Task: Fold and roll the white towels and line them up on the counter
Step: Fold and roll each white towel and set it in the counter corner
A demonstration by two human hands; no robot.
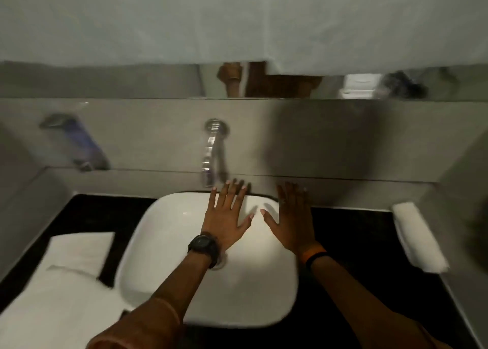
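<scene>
While both arms reach forward over the white basin (200, 290), neither hand holds anything: the left hand (227, 216) and the right hand (291, 218) are flat, palms down, fingers spread wide, hovering above the back half of the bowl with the thumbs near each other but apart. A black watch (203, 247) sits on the left wrist and an orange-and-black band (314, 256) on the right. My reading is that the open, level pose shows the hands empty at the outset or between towels, not working any cloth.

From this single head view, the towels lie on either side of the basin on the dark counter (351, 243). To the left, a stack of white towels (60, 285) lies flat and unrolled, its upper layer folded to a squarish panel; it seems parked there as the supply pile, within easy reach of the left hand. To the right, one rolled towel (418, 236) rests against the grey side wall, well apart from the hands, which looks like the start of the finished line, tucked to the edge so later rolls can sit beside it.

Behind the basin a chrome tap (214, 150) comes out of the grey wall, and a blurred purple bottle (79, 142) stands further left. White fabric covers most of the mirror above. Motion blur softens the edges, so finer folds cannot be made out.
</scene>
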